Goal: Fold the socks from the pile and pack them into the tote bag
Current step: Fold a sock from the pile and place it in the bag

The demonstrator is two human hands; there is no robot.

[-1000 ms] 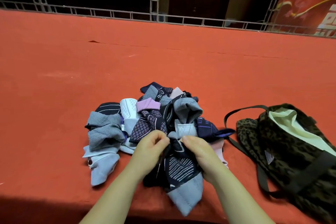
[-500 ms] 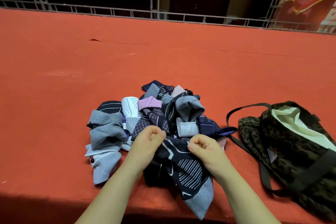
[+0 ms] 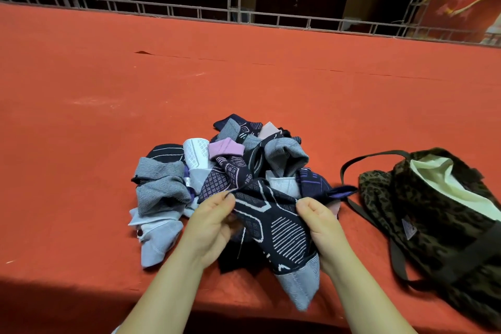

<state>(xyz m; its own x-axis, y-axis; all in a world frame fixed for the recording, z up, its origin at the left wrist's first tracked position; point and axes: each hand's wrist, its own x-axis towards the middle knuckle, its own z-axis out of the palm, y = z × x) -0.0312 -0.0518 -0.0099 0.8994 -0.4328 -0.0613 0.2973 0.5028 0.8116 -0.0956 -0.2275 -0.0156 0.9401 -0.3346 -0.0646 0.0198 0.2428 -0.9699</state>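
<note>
Both our left hand (image 3: 214, 221) and right hand (image 3: 317, 218) pinch the navy sock (image 3: 273, 228) just beside the pile (image 3: 217, 168); soft and limp, it handles best held at its cuff edges.

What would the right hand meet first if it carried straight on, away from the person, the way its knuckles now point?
Probably the white sock at the near edge of the pile, right beyond the right hand, which pinches the navy patterned sock. One view leaves depth unclear.

Two bare forearms, left hand (image 3: 214, 221), right hand (image 3: 320, 222), no visible sleeves
</note>
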